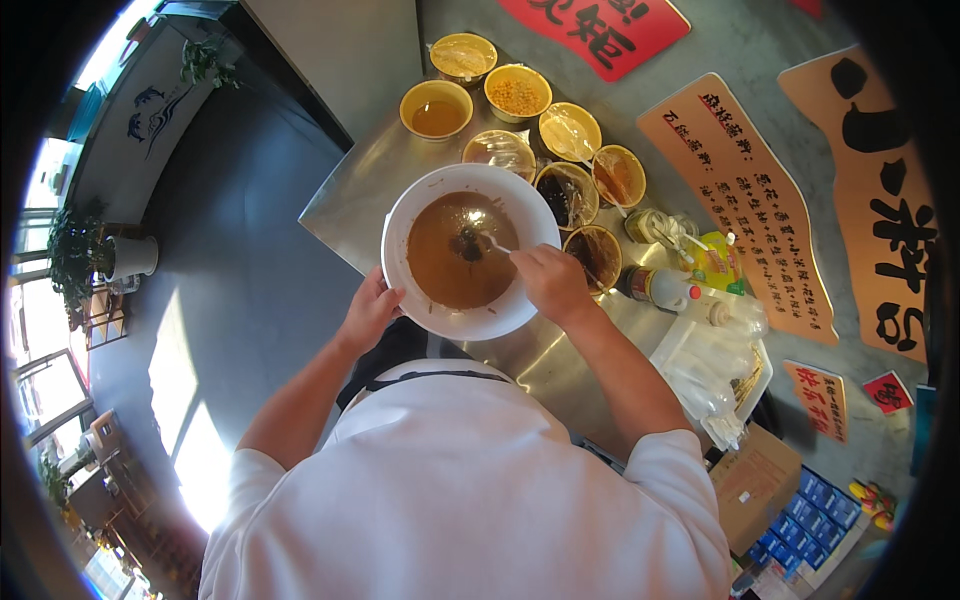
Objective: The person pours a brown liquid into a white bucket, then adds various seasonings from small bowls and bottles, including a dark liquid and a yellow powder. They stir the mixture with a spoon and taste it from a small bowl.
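A large white bowl [401,225] stands before me at the near edge of the metal counter, partly filled with brown liquid [450,255]. Its left rim is gripped by my left hand [371,309], thumb on the near side. Over the right rim reaches my right hand [553,281], closed on a pale, thin-handled utensil [495,241] whose lower end dips into the liquid. A dark patch [470,246] shows at that end, and I cannot tell whether it is sauce or part of the utensil.
Several yellow tubs, including one of amber liquid [437,116] and one of peanut-like bits [516,96], stand beyond the bowl on the metal counter [360,169]. To the right are a capped bottle [660,289], a yellow-green pouch [712,262] and a white tray [757,382] with plastic-wrapped items.
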{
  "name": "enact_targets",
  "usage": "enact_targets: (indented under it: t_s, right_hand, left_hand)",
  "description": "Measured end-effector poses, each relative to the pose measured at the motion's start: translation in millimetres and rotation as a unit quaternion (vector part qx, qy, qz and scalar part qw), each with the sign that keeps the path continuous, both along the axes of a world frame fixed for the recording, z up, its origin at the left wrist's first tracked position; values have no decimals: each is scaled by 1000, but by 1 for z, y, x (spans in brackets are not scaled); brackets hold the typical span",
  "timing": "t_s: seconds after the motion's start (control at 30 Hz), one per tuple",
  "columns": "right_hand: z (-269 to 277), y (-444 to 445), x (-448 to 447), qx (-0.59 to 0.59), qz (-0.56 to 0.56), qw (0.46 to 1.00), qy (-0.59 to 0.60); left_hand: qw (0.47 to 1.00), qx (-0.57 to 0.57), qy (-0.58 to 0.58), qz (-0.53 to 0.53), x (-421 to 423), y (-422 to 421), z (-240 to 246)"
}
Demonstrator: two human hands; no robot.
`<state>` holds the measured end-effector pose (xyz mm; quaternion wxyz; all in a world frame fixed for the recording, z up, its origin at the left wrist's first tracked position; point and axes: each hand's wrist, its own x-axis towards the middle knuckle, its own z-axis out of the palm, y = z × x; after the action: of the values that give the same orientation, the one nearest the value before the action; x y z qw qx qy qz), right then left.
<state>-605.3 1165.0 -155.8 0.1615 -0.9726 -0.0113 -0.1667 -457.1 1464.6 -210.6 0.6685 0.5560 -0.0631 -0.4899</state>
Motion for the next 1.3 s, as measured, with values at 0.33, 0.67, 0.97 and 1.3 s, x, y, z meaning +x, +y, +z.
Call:
enact_targets:
  t_s: [0.33,0.67,0.97,1.3]
  right_hand:
    - [-1,-4,4,-4,6,999,37]
    - [-18,-13,9,82,-47,994,45]
    - [38,-20,-13,564,-307,761,99]
    - [18,-15,-51,801,-276,531,19]
  left_hand:
    - [1000,-18,3,-8,0,4,-14]
    - [999,-37,-2,-7,0,3,-16]
    - [1000,6,-4,-11,2,1,-12]
    - [1000,-7,5,-9,2,2,-16]
